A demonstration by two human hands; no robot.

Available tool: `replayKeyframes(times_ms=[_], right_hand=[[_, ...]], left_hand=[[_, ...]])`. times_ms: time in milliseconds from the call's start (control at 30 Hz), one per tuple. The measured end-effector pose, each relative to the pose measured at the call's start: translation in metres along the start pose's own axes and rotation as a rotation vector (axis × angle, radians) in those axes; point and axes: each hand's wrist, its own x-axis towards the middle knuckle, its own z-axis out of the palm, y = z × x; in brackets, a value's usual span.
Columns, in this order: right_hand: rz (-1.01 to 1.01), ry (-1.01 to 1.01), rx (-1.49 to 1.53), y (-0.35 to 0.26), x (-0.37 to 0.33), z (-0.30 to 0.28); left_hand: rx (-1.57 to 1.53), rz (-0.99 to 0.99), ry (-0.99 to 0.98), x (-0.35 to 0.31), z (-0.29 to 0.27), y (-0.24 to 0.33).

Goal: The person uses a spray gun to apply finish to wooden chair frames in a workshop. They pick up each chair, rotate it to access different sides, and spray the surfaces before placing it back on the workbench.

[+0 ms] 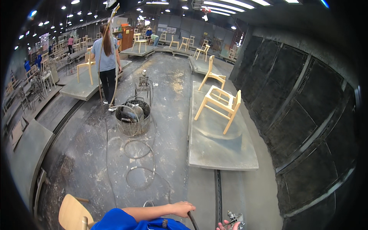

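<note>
At the lower edge my left hand (183,209) is closed around a dark hose (193,221), its arm reaching across in a blue sleeve. To its right, my right hand (226,226) has its fingers curled around a metal spray gun (236,217); part of the hand is cut off by the picture's edge. Ahead of the hands stands a flat grey platform (222,155) bearing an unpainted wooden chair frame (213,108), with a second wooden chair (211,76) behind it. Another wooden chair (74,212) is at the lower left, beside my sleeve.
Coiled hose (140,157) lies on the stained floor near a round tub (133,128) holding equipment. A floor rail (218,195) runs to the platform. Dark panels (306,115) line the right. A person (107,57) stands at the left beside another platform (78,90) with a chair.
</note>
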Motion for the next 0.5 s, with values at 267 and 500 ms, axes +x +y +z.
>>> replayKeyframes(times_ms=[267,500], right_hand=[[-0.202,0.067,-0.536,0.028,0.059,0.103],[-0.411,0.201,-0.973,0.143,0.179,0.105]], left_hand=[[0.103,-0.049,0.667,-0.103,-0.284,-0.086],[0.496,0.233,1.482,-0.199,-0.538,-0.006]])
